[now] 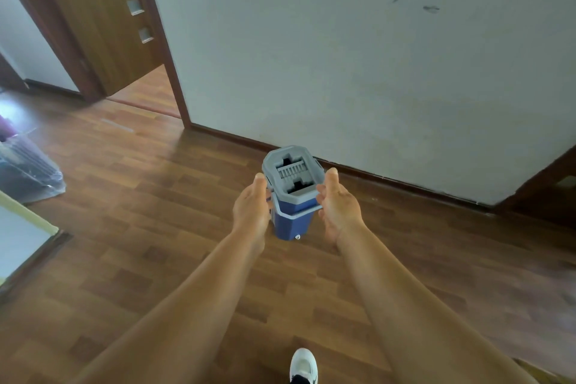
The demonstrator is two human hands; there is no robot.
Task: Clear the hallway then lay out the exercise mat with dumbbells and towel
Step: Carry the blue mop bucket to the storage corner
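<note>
Left hand (251, 209) and right hand (338, 206) clasped the mop bucket (291, 217); fingers curled round its sides. A wall (374, 72) stood behind.

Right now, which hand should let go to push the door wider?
Probably the left hand: the door is on its side, and the right hand holds the bucket too.

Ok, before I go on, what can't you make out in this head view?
1. mop bucket contents: hidden under its grey wringer top.
2. Bucket lifted or resting on the floor: cannot tell at this angle, with the left hand and right hand in a grip on its sides.
3. plastic bag: cut off by the left edge and washed out by glare, contents unreadable.
4. shoe: cut off by the bottom edge.
</note>
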